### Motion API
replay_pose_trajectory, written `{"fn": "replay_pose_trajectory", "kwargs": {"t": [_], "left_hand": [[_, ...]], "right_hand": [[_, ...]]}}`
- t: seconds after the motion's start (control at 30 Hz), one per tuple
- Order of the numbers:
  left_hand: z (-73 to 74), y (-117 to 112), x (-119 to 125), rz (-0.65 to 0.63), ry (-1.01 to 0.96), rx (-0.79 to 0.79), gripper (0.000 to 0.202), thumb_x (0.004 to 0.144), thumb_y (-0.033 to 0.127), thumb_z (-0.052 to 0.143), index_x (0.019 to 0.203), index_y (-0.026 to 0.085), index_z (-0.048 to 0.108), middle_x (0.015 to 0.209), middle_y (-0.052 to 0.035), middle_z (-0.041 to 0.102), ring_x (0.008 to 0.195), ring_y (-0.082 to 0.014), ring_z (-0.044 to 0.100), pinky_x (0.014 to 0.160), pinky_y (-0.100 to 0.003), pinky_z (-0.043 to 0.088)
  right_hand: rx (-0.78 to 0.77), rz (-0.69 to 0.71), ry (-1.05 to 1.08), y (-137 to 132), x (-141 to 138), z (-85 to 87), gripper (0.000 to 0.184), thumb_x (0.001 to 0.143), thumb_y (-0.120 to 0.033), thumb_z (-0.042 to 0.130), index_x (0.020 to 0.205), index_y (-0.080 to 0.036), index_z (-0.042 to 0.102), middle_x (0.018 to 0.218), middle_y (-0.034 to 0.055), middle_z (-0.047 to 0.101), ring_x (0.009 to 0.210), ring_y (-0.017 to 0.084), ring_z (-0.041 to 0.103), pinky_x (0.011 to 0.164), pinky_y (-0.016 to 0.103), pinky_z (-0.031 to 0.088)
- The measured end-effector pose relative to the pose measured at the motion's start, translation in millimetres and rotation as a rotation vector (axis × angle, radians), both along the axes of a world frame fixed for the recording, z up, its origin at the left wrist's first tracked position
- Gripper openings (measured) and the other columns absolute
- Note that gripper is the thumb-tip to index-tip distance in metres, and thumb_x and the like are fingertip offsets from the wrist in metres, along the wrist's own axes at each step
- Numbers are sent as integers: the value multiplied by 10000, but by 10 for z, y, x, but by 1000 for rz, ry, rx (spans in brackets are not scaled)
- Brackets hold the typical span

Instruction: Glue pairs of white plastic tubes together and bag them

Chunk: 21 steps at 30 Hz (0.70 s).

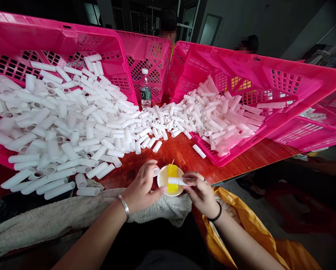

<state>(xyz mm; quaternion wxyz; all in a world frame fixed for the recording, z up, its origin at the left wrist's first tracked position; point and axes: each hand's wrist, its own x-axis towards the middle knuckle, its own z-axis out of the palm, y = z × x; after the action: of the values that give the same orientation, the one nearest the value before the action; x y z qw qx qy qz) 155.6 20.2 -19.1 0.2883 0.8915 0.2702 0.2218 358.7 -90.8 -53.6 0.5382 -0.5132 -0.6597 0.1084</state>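
Observation:
My left hand (141,185) is closed around a short white tube piece right beside a small white cup (164,179) holding a yellow sponge or liquid (172,176) with a thin stick in it. Over that cup my right hand (199,191) pinches a narrow white plastic tube (177,181) held level across it. Both hands rest at the near edge of a red-brown wooden table (182,153), above a pale fleecy cloth (72,213). Several loose white tubes (72,123) spill across the table from two tipped pink crates.
A tipped pink crate (58,41) at left and another pink crate (269,82) at right pour tubes onto the table. A water bottle (146,90) stands between them. An orange-yellow bag (249,225) hangs at my right. Two people sit behind the crates.

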Motion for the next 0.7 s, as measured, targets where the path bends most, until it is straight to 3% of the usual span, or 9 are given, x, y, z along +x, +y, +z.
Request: {"fn": "replay_pose_trajectory", "kwargs": {"t": [0.07, 0.17, 0.27, 0.33, 0.4, 0.47, 0.57, 0.63, 0.7], "left_hand": [[105, -34, -47, -26, 41, 17, 223, 923, 267, 417, 1124, 172, 430, 1138, -128, 559, 1061, -242, 555, 899, -401, 478], [257, -74, -96, -89, 78, 148, 221, 942, 233, 380, 1136, 183, 473, 1059, -95, 605, 969, -231, 578, 842, -373, 494], [362, -119, -84, -79, 119, 345, 247, 939, 227, 388, 1142, 178, 521, 1004, -99, 622, 918, -254, 569, 825, -413, 482], [409, -203, -29, -71, 170, 377, 243, 930, 237, 405, 1111, 180, 556, 944, -99, 629, 874, -264, 565, 803, -434, 473], [449, -360, 45, -98, 176, 212, 195, 912, 253, 439, 1019, 180, 584, 892, -86, 630, 829, -248, 570, 772, -404, 474], [490, -563, 95, -191, 149, -135, 176, 911, 276, 437, 927, 179, 583, 831, -52, 624, 758, -202, 579, 705, -325, 484], [557, -766, 53, -438, 182, -608, 263, 946, 345, 371, 938, 188, 583, 716, 5, 589, 614, -136, 564, 548, -229, 468], [598, -694, -16, -549, 212, -626, 300, 914, 433, 445, 1087, 220, 566, 802, -3, 622, 658, -148, 590, 560, -237, 486], [616, -412, -30, -403, 163, -434, 475, 865, 497, 519, 1267, 250, 463, 1035, -51, 632, 853, -198, 620, 695, -284, 521]], "right_hand": [[-80, -32, 258, -16, -62, 101, 118, 889, -241, 575, 1007, -236, 568, 949, 64, 636, 829, 180, 636, 705, 326, 559], [-229, 6, 451, -46, -135, 318, 182, 877, -361, 594, 986, -216, 578, 842, 46, 648, 656, 145, 620, 560, 263, 546], [-354, 87, 417, -58, -158, 523, 206, 865, -388, 599, 937, -195, 588, 783, 34, 643, 643, 143, 618, 536, 241, 522], [-376, 101, 278, -56, -182, 613, 157, 889, -349, 559, 899, -193, 575, 745, 23, 621, 627, 138, 596, 538, 240, 497], [-285, 47, 44, -67, -237, 674, 149, 913, -287, 495, 800, -203, 544, 667, 7, 565, 581, 136, 544, 539, 257, 457], [-126, -1, -181, -132, -303, 738, 221, 922, -225, 428, 709, -221, 487, 598, 1, 508, 544, 146, 500, 534, 279, 416], [-26, 89, -385, -401, -290, 876, 217, 922, -211, 405, 721, -238, 483, 597, 19, 537, 552, 171, 526, 544, 306, 421], [-156, 130, -469, -654, -130, 966, 167, 915, -229, 468, 754, -250, 511, 610, 16, 572, 534, 168, 546, 516, 298, 434], [-315, 71, -513, -828, 144, 1005, 92, 881, -253, 568, 791, -263, 550, 632, 14, 605, 525, 170, 564, 478, 294, 432]]}}
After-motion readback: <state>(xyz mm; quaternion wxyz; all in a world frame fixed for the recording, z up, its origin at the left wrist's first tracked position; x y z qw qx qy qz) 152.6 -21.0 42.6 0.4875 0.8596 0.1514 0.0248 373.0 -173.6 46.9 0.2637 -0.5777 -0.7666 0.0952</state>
